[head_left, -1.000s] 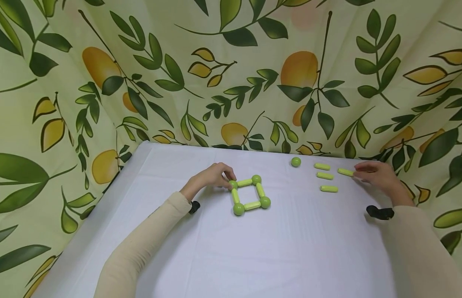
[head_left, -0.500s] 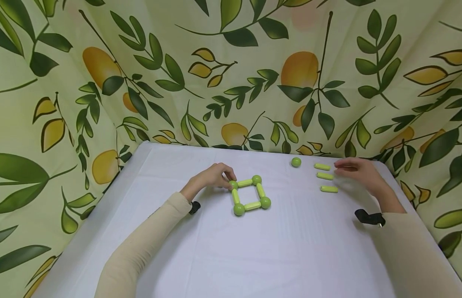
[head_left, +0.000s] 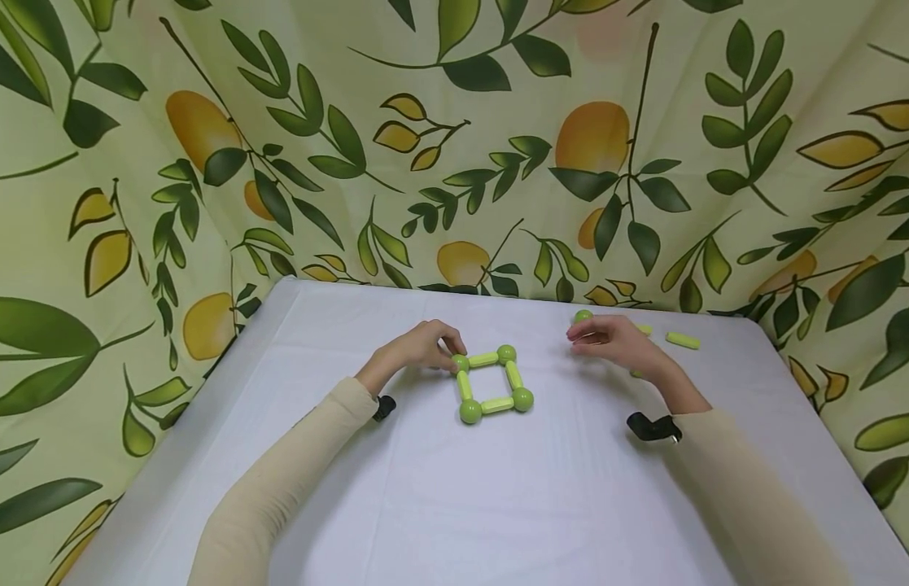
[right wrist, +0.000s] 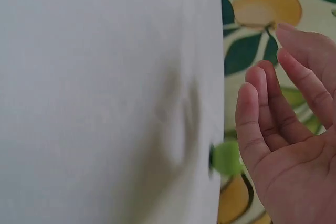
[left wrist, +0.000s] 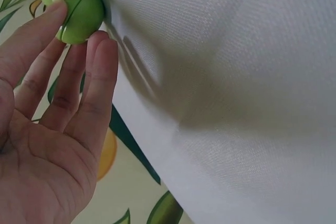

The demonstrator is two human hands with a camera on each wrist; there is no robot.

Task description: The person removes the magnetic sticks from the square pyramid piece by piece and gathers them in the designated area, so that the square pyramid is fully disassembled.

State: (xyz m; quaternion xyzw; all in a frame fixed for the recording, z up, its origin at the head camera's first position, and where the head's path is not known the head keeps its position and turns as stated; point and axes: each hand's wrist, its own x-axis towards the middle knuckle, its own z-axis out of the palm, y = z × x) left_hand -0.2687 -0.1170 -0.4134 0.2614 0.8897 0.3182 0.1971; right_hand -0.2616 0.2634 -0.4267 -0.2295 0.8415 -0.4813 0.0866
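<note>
Our right hand [head_left: 621,343] has moved leftward, fingers loosely apart; our left hand [head_left: 421,346] pinches one glossy green corner ball [head_left: 462,362] of the yellow-green rod-and-ball square [head_left: 497,404].

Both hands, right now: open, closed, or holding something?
Left hand: closed, pinching a green corner ball.
Right hand: open, holding nothing.

Head view: soft, even illumination; faint shadow at four o'clock from the left sleeve [head_left: 278,476]. Left wrist view: broad, soft-edged shadow on white cloth [left wrist: 241,187] toward three o'clock. Right wrist view: dimmer, greyish; green ball [right wrist: 227,157] blurred between four and five o'clock.
</note>
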